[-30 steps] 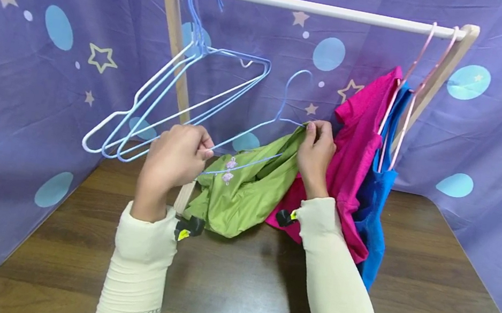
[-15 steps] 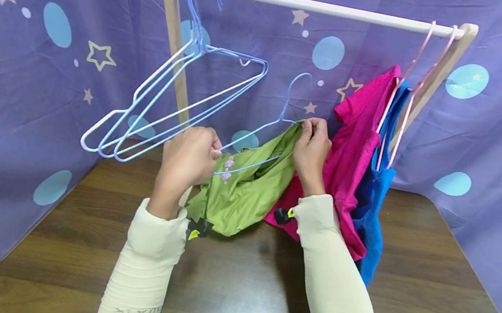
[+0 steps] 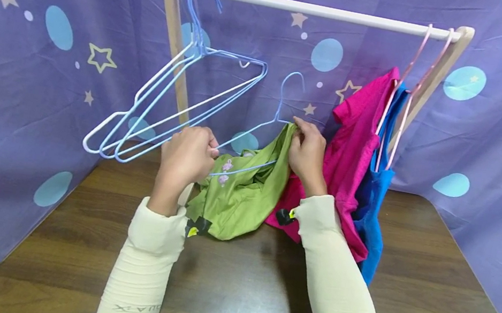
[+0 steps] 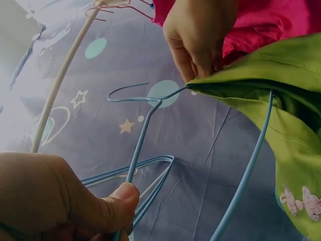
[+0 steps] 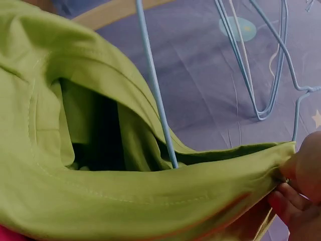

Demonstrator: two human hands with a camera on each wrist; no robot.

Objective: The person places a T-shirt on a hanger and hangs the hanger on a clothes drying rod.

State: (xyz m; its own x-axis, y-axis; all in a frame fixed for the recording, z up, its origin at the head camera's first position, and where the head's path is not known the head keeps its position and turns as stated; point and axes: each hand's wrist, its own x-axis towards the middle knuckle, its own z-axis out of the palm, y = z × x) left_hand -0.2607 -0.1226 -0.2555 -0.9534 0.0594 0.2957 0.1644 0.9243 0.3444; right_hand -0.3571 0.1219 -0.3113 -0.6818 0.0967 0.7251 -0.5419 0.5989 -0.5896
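Note:
My left hand (image 3: 187,158) pinches a light-blue wire hanger (image 3: 246,135) near its left end, thumb on the wire in the left wrist view. The hook points up, below the rail. The hanger's right side runs into the opening of a green garment (image 3: 244,204), which hangs in loose folds with small pink appliqués (image 4: 301,201) on it. My right hand (image 3: 308,151) pinches the garment's edge at the hanger's right shoulder; the right wrist view shows the cloth between thumb and fingers (image 5: 288,201). The hanger's right tip is hidden by cloth and hand.
A rack with a white rail (image 3: 321,10) stands behind. Several blue and white hangers (image 3: 198,51) hang at its left end. At the right end, a magenta garment (image 3: 356,140) and a blue garment (image 3: 374,218) hang on pink hangers (image 3: 408,93). The wooden table (image 3: 230,294) lies below.
My left hand has shifted right along with the hanger's end, towards the garment. My right hand has moved slightly left, and the garment's edge sits closer to the hook's base.

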